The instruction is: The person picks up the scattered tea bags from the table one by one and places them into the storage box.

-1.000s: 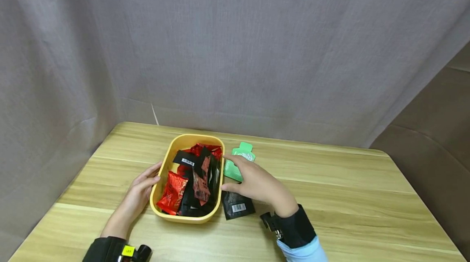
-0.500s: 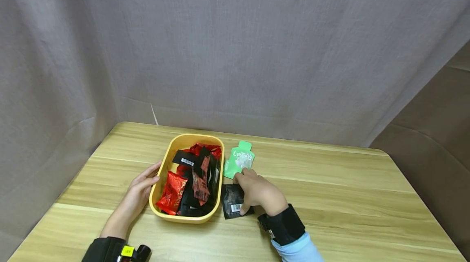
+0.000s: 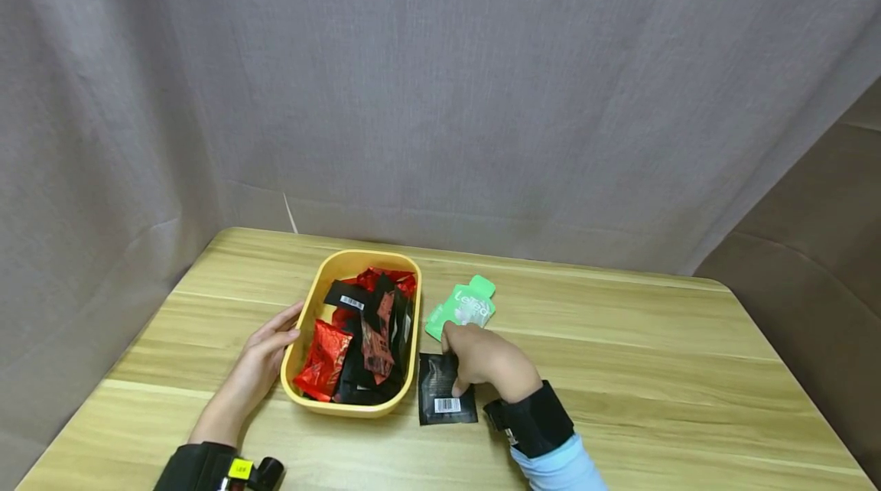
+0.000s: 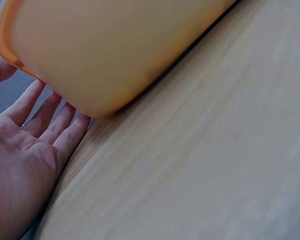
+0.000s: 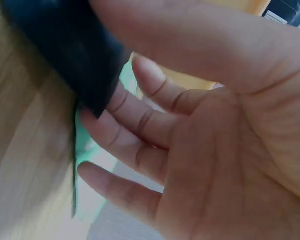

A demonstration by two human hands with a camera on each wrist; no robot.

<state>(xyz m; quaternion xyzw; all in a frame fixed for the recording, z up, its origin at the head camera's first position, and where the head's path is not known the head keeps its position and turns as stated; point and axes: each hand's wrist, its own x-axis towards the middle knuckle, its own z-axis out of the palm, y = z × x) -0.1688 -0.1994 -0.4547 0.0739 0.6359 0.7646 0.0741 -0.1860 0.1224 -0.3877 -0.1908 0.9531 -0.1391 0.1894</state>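
My left hand (image 3: 256, 362) rests its fingers, nearly straight, against the left side of a yellow plastic bin (image 3: 358, 411). In the left wrist view, its fingertips touch the bin's outer wall (image 4: 105, 55) near the base. Right of the bin, my right hand (image 3: 490, 359) pinches a flat black sachet (image 3: 437, 388) with a white barcode by its upper right part. The right wrist view has the thumb over the sachet (image 5: 65, 45) and fingertips at its underside. Just beyond these fingers lies a green pouch (image 3: 463, 309) with white lettering and a rounded tab.
Inside the bin are several black sachets (image 3: 354, 357) and shiny red packets (image 3: 323, 361). The wood-grain table (image 3: 661, 384) extends to the right. A grey curtain (image 3: 440, 93) hangs behind its far edge.
My right hand has left the bin's right rim and come down to the black sachet. The green pouch has shifted right and turned; the sachet has straightened and slid slightly nearer. The left hand stays put.
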